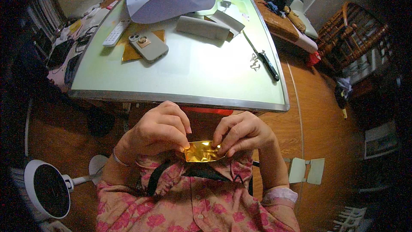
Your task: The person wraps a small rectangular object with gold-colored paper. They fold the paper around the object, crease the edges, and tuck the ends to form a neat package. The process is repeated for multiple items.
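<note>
Close to my chest, below the table's near edge, my left hand (164,129) pinches the left end of a piece of shiny gold foil (201,152). At the foil's right end, my right hand (243,133) holds it between thumb and fingers. The foil looks folded and lightly creased. On the table (180,77) a smartphone with a ring holder (154,51) lies over more gold foil (128,54). A knife with a black handle (268,66) rests near the right edge, beside small dark scraps (255,62).
A white remote control (113,35), pieces of grey folded card (202,28), a large curled paper sheet (173,4) and a white plug adapter (226,2) are farther back on the table. Left stands a round fan-like appliance (48,188); at right, a wicker chair (351,35).
</note>
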The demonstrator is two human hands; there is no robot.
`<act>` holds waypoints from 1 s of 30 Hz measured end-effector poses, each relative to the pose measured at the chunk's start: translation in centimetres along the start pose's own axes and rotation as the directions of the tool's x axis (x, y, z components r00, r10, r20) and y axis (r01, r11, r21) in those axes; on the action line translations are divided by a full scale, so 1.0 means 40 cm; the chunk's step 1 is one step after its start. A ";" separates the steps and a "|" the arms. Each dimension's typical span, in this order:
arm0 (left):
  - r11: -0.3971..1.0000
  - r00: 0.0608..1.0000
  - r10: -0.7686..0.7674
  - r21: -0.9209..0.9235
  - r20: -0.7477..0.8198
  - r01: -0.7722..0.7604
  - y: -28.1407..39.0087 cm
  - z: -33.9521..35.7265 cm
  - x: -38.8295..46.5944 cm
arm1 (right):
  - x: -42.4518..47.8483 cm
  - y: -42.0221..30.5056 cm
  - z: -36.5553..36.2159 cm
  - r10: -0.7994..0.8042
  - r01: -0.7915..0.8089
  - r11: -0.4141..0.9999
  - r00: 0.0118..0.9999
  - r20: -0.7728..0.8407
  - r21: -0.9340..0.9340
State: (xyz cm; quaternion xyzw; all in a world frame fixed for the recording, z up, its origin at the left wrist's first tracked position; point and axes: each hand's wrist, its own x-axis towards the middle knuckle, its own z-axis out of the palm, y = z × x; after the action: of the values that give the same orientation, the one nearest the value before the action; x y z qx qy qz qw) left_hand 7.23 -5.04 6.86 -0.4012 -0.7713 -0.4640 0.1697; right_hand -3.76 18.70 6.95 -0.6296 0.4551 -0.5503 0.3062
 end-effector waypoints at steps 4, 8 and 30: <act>0.998 1.000 -0.023 0.050 -0.020 0.024 -0.002 -0.007 -0.007 | 0.001 0.000 -0.003 -0.002 0.002 1.000 1.000 0.006 -0.006; 0.985 0.988 -0.016 0.168 -0.155 0.043 0.035 -0.019 0.008 | -0.004 -0.009 -0.001 0.060 -0.064 0.994 0.997 -0.042 -0.093; 0.764 0.993 0.114 0.638 0.013 -0.096 0.102 0.039 -0.007 | 0.080 0.020 0.039 0.568 -0.552 0.823 0.793 -0.221 0.136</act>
State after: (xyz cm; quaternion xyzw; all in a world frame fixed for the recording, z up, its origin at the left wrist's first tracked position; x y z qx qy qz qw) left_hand 10.74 -2.81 8.25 -0.3561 -0.8569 -0.1704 0.3315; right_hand -2.48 15.30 7.23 -0.3815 0.6378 -0.5247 0.4152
